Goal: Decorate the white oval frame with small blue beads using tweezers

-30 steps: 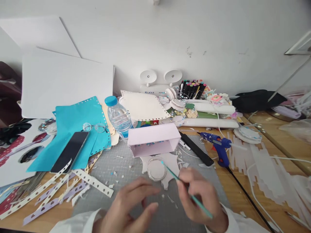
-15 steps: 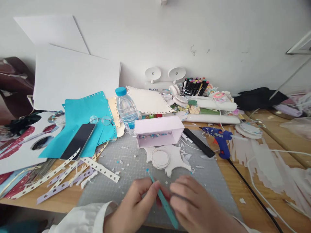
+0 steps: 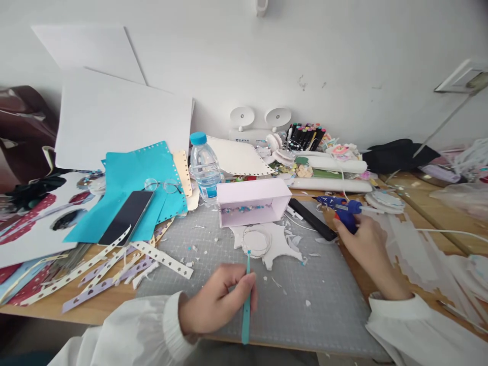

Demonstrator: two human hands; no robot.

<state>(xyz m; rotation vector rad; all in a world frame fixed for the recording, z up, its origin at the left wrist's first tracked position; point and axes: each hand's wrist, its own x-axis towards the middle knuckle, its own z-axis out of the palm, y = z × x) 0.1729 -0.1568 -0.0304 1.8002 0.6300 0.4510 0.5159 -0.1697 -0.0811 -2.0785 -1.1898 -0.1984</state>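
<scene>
My left hand (image 3: 223,297) pinches a narrow teal paper strip (image 3: 246,320) over the front of the grey cutting mat (image 3: 305,300). On the right, my right hand (image 3: 364,251) is closed round the handle of a blue glue gun (image 3: 345,211), whose nozzle points left. A white star-like cutout (image 3: 280,241) with a round piece and thin wire on it lies on the mat. Behind the cutout stands an open pale lilac box (image 3: 253,194) with small beads inside.
A water bottle (image 3: 205,168) stands left of the box. Teal sheets (image 3: 133,162), glasses, a phone (image 3: 125,218) and punched paper strips (image 3: 163,258) lie left. A black bar (image 3: 312,219) is right of the box. Markers stand behind; translucent scraps and white cables lie right.
My right hand has left the teal strip, moved right and taken hold of the glue gun. My left hand still holds the strip, now turned more upright. The view has shifted slightly.
</scene>
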